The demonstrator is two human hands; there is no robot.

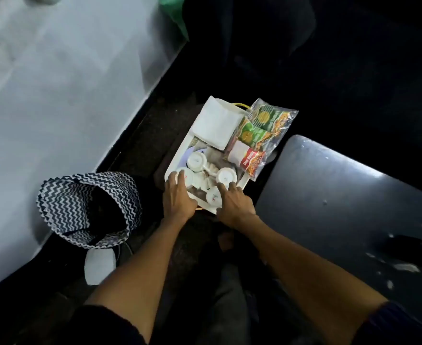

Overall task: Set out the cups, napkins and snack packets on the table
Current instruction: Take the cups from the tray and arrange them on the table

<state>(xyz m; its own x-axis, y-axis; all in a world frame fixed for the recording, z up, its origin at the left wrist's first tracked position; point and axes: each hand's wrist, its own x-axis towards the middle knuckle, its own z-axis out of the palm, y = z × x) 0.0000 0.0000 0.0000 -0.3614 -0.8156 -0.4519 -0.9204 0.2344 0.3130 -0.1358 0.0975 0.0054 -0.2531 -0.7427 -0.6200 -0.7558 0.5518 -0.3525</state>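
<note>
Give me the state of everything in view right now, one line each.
tray: on the dark floor, loaded
cups: four, upside down on the tray
napkins: stacked at the tray's far end
snack packets: overhanging the tray's right edge
left hand: gripping the tray's near edge
right hand: gripping the near edge
zigzag bag: open

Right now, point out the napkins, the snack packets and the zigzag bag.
napkins (216,125), head view, middle of the top sheet.
snack packets (259,135), head view, green packet's front.
zigzag bag (63,207), head view, outer patterned wall.
</note>
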